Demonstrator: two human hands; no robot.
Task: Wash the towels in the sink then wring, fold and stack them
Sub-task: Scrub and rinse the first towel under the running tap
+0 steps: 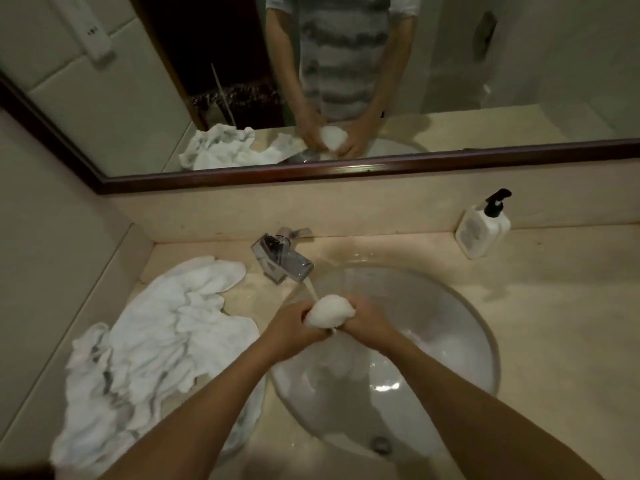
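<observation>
A small white towel (330,311) is bunched into a wet ball over the sink (478,327), right under the stream running from the chrome tap (282,259). My left hand (292,329) grips the ball from the left and my right hand (365,318) grips it from the right, the two hands close together. A thin trickle falls from the bottom of the towel into the basin. A heap of crumpled white towels (149,351) lies on the counter left of the sink; my left forearm crosses its lower edge.
A white pump bottle (483,230) stands at the back right of the beige counter (554,323). A framed mirror (346,168) runs along the wall behind the tap. The wall closes the counter on the left. The sink drain (379,445) shows near the front.
</observation>
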